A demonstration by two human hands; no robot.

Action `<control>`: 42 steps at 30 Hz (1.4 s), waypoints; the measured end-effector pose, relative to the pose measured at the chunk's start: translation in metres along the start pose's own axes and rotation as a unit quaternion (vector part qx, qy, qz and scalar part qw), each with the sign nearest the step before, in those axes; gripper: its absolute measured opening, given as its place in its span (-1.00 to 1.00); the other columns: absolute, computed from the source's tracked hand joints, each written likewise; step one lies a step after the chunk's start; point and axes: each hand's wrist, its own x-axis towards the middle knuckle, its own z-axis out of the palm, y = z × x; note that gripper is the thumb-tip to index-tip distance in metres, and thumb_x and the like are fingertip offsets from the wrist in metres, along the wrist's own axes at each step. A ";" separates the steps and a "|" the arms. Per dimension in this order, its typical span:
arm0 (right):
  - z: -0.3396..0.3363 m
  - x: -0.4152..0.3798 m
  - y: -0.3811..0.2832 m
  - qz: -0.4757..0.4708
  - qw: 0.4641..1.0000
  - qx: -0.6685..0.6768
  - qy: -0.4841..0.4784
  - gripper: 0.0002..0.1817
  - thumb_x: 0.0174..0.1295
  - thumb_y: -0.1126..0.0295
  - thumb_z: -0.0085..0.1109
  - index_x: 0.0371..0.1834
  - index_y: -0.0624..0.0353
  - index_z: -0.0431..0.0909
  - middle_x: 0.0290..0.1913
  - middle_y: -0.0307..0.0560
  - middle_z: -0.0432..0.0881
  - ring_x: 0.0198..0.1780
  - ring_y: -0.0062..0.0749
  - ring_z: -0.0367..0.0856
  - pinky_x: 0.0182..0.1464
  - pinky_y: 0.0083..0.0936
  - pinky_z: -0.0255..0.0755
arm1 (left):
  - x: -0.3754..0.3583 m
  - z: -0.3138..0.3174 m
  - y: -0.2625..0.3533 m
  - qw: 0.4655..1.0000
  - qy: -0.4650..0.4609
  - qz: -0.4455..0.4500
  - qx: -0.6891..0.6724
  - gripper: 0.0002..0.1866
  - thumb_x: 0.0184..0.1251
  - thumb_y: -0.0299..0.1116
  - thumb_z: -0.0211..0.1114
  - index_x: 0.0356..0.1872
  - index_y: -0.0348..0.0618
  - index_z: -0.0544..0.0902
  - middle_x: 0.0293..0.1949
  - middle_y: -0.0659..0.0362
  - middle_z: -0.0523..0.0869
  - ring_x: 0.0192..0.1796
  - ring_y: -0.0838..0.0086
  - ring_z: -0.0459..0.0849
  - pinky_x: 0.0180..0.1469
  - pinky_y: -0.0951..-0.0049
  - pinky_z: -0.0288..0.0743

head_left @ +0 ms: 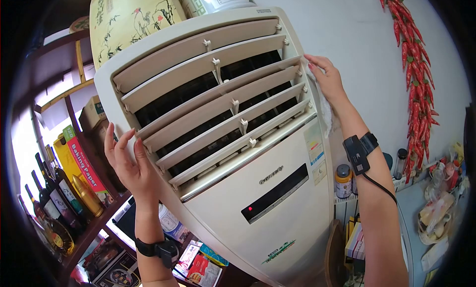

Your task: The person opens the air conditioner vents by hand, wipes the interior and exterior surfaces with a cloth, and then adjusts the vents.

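A tall white standing air conditioner [218, 198] fills the middle of the head view, appearing tilted. Its wide horizontal louvers [208, 93] have dark gaps between them, and a small red light glows on the dark display panel [274, 194]. My left hand [130, 160] rests against the unit's left edge beside the louvers, fingers spread and holding nothing. At the upper right edge, my right hand [325, 79] presses a white cloth [325, 108] to the side, with its fingertips near a louver's end. Part of the cloth hangs below my palm. Each wrist wears a black strapped device.
A patterned yellow box [134, 22] and a shiny container [215, 0] stand on top of the unit. Left is a shelf with bottles [54, 198] and a baking paper box [84, 163]. Strung red chilies [414, 84] hang on the right wall above a cluttered table [411, 207].
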 end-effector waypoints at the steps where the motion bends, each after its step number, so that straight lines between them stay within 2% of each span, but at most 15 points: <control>1: 0.001 0.001 0.000 -0.003 1.000 0.003 0.001 -0.69 0.29 0.46 0.14 0.08 0.06 0.67 0.01 -0.08 0.63 0.10 -0.31 0.55 0.21 -0.45 0.36 | 0.000 0.001 -0.002 1.000 0.002 -0.005 -0.006 -0.81 0.46 -0.39 0.18 0.01 -0.17 0.60 0.38 -0.05 0.36 0.45 0.14 0.29 0.45 0.19 0.11; 12: 0.004 0.018 -0.012 0.008 1.000 0.001 -0.025 -0.76 0.25 0.40 0.22 -0.03 0.08 0.72 -0.06 -0.09 0.65 0.03 -0.34 0.58 0.16 -0.47 0.38 | 0.004 0.006 -0.014 0.994 -0.002 -0.021 -0.105 -0.89 0.42 -0.45 0.21 -0.09 -0.12 0.58 0.41 -0.02 0.31 0.50 0.13 0.21 0.49 0.18 0.04; 16: 0.004 0.022 -0.007 0.029 0.999 0.027 -0.035 -0.78 0.22 0.36 0.28 -0.09 0.09 0.74 -0.08 -0.11 0.66 0.01 -0.38 0.59 0.14 -0.48 0.39 | 0.003 0.005 -0.017 0.998 -0.013 -0.005 -0.060 -0.91 0.43 -0.39 0.22 -0.13 -0.10 0.58 0.41 -0.02 0.30 0.51 0.12 0.19 0.50 0.15 0.01; 25: 0.008 0.022 -0.004 0.028 0.999 0.024 -0.009 -0.81 0.19 0.35 0.32 -0.16 0.13 0.74 -0.12 -0.12 0.68 -0.02 -0.39 0.60 0.12 -0.50 0.39 | 0.002 0.007 -0.019 0.995 -0.005 -0.007 -0.095 -0.93 0.44 -0.37 0.21 -0.16 -0.10 0.58 0.42 -0.02 0.29 0.52 0.11 0.17 0.51 0.14 -0.01; 31: 0.011 0.025 -0.009 0.057 0.998 0.018 0.005 -0.83 0.19 0.37 0.30 -0.20 0.17 0.73 -0.12 -0.12 0.69 -0.03 -0.41 0.60 0.11 -0.52 0.39 | 0.004 0.007 -0.018 0.996 0.003 -0.009 -0.092 -0.96 0.38 -0.42 0.26 -0.22 -0.11 0.59 0.38 -0.02 0.35 0.48 0.12 0.24 0.49 0.15 0.03; 37: 0.012 0.025 -0.004 0.039 0.999 0.030 0.010 -0.81 0.19 0.37 0.30 -0.18 0.18 0.72 -0.11 -0.12 0.70 -0.02 -0.41 0.60 0.12 -0.52 0.39 | 0.006 0.007 -0.017 0.996 0.005 -0.015 -0.093 -0.95 0.37 -0.44 0.28 -0.21 -0.11 0.61 0.36 -0.01 0.38 0.46 0.13 0.27 0.48 0.17 0.06; 40: 0.011 0.026 0.002 0.015 1.000 0.005 0.011 -0.82 0.19 0.37 0.30 -0.18 0.17 0.73 -0.12 -0.12 0.70 -0.01 -0.42 0.61 0.14 -0.52 0.39 | 0.004 0.006 -0.015 0.996 0.001 -0.019 -0.090 -0.95 0.40 -0.44 0.23 -0.18 -0.14 0.59 0.39 -0.02 0.34 0.49 0.10 0.22 0.50 0.13 0.01; 42: 0.010 0.027 0.004 0.015 1.000 0.000 0.006 -0.82 0.20 0.38 0.30 -0.18 0.17 0.73 -0.12 -0.13 0.70 0.00 -0.43 0.60 0.15 -0.52 0.38 | 0.003 0.005 -0.015 0.995 0.003 -0.015 -0.101 -0.93 0.35 -0.50 0.28 -0.19 -0.15 0.60 0.38 -0.02 0.36 0.48 0.13 0.25 0.49 0.17 0.02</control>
